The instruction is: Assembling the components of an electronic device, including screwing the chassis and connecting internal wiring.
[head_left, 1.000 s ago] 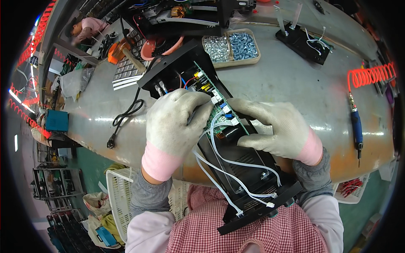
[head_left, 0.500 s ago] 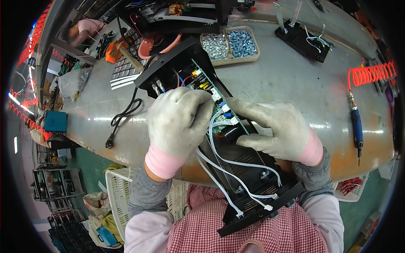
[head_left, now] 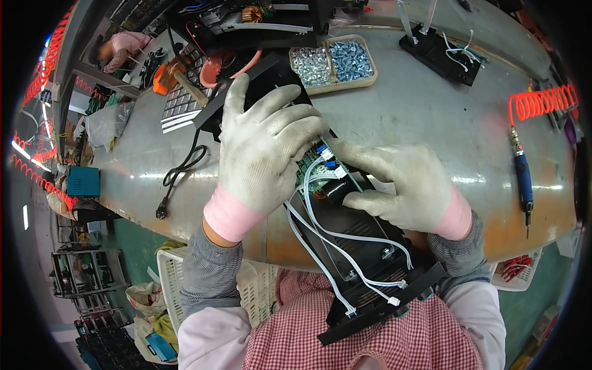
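A long black metal housing (head_left: 364, 240) lies tilted from the bench towards my lap. In it stands a green circuit board (head_left: 313, 166) with white and blue connectors, partly hidden by my hands. My left hand (head_left: 265, 148), in a pale glove with a pink cuff, spreads its fingers over the upper part of the board and housing. My right hand (head_left: 407, 188), gloved alike, grips the board's right edge, index finger along it and thumb lower down. White cables (head_left: 320, 237) run from the board down the housing, some with loose plugs (head_left: 393, 301) at the lower end.
Beyond the housing stands a divided tray (head_left: 339, 83) of screws and nuts. A blue screwdriver (head_left: 523, 182) hangs on a red coiled hose at the right. Another black part (head_left: 441, 58) lies far right, a black power cord (head_left: 179, 172) left. A person (head_left: 126, 49) works at far left.
My left hand has uncurled from a pinch at the board and now spreads its fingers over its upper part. My right hand stays nearly still on the board's edge.
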Demonstrator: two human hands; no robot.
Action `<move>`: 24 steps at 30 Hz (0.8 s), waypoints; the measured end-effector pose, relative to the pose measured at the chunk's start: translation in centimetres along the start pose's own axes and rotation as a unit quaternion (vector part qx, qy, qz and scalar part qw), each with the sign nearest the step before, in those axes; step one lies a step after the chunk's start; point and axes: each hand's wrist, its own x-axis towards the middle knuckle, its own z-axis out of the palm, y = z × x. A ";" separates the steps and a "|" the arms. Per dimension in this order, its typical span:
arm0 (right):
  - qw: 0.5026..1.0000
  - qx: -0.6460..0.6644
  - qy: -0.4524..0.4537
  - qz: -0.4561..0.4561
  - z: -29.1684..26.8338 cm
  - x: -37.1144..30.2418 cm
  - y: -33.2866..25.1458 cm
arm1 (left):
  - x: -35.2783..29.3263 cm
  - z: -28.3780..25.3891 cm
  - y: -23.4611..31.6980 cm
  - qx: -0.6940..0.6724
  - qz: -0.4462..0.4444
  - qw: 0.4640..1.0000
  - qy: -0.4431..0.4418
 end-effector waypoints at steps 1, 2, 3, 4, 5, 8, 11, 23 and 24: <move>1.000 -0.002 -0.001 -0.003 0.2 0.0 0.1 | -0.1 0.1 -0.2 0.002 0.008 1.000 0.018; 1.000 0.019 0.015 -0.017 0.5 0.0 0.5 | -0.3 0.1 -0.3 0.009 0.004 1.000 0.023; 0.998 0.041 0.030 -0.032 0.6 0.0 0.7 | -0.5 0.3 -0.3 -0.024 -0.002 0.999 0.039; 0.998 0.038 0.027 -0.042 0.4 0.0 0.8 | -0.7 0.4 -0.3 -0.057 -0.007 0.997 0.056; 0.998 0.057 0.019 -0.037 0.1 0.0 1.0 | -0.9 0.5 -0.6 -0.058 -0.005 0.997 0.056; 0.987 0.156 -0.012 0.037 -0.8 -1.9 1.4 | -2.8 -0.5 -1.6 -0.111 -0.046 0.967 0.224; 0.951 0.274 0.045 0.136 -0.8 -7.0 1.9 | -10.2 0.1 -8.3 -0.108 -0.247 0.906 0.325; 0.871 0.384 0.147 0.269 6.5 -19.2 4.4 | -21.1 -1.8 -3.8 -0.176 -0.383 0.893 -0.155; 0.878 0.390 0.145 0.236 5.5 -19.8 5.7 | -20.3 -3.3 -1.8 -0.213 -0.347 0.901 -0.146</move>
